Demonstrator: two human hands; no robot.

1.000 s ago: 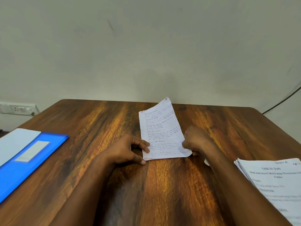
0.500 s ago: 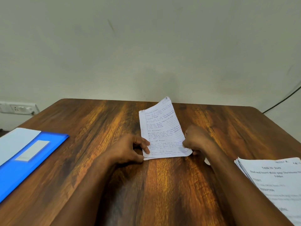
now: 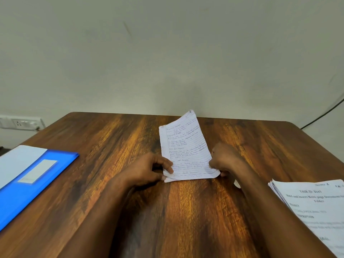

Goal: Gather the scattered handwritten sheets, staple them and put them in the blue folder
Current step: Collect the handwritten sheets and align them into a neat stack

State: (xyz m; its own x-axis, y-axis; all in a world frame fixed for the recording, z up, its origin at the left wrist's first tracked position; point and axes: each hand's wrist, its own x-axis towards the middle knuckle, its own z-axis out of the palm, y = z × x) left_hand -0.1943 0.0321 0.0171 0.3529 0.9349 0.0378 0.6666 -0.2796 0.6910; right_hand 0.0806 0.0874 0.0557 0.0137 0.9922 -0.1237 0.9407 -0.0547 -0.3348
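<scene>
Head view: handwritten sheets point(image 3: 183, 146) are held at bench point(image 3: 104, 135) centre, lower edge on the wood, top leaning toward the wall. Left hand point(image 3: 149, 169) pinches the lower-left corner; right hand point(image 3: 226, 159) is curled round the lower-right edge. Blue folder point(image 3: 37, 181) lies at the left bench edge, well apart, with a white sheet point(image 3: 16, 161) overlapping it. Printed pages point(image 3: 316, 209) sit at the right edge beside the right forearm. Bare wood is seen between sheets and folder
</scene>
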